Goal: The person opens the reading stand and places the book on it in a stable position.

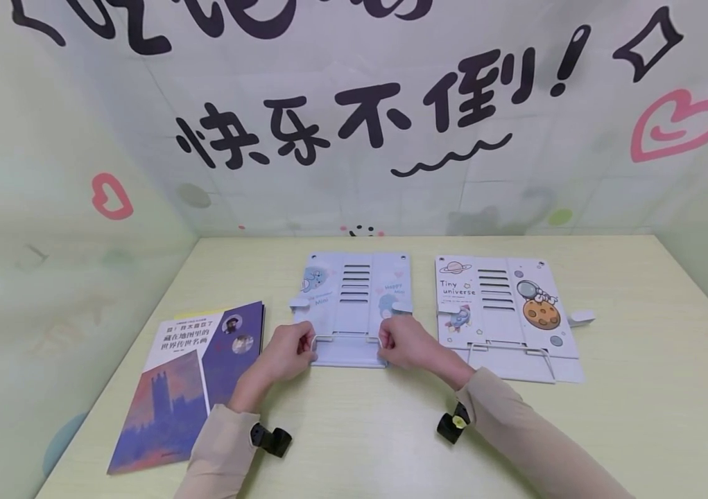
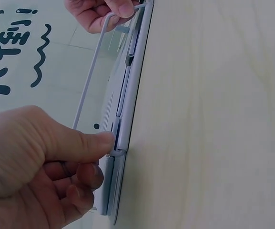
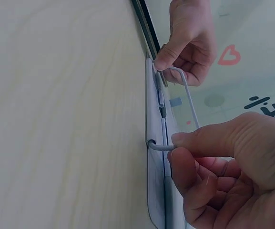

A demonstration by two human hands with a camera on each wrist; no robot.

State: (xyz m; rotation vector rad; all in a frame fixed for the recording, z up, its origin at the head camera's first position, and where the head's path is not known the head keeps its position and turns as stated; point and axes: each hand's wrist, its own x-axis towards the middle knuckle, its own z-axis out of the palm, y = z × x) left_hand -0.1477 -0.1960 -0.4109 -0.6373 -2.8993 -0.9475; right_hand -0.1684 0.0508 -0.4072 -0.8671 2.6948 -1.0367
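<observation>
A pale blue folding book stand (image 1: 356,320) with slots and cartoon prints lies on the table, between the hands. My left hand (image 1: 290,350) pinches one end of its bent wire holder (image 2: 88,78) between thumb and curled fingers, at the stand's front left. At the front right, my right hand (image 1: 410,342) pinches the wire's other end, shown closely in the right wrist view. The wire (image 3: 189,95) rises off the stand's front lip (image 3: 152,105) and spans from hand to hand. Small page clips (image 1: 299,303) stick out at the stand's sides.
To the right lies a white book stand (image 1: 469,326) with planet and astronaut prints, its own wire holder (image 1: 510,350) over the front lip. Books (image 1: 166,381) with a purple-and-orange cover are at the left. A printed backdrop (image 1: 329,194) stands behind the table (image 1: 354,430).
</observation>
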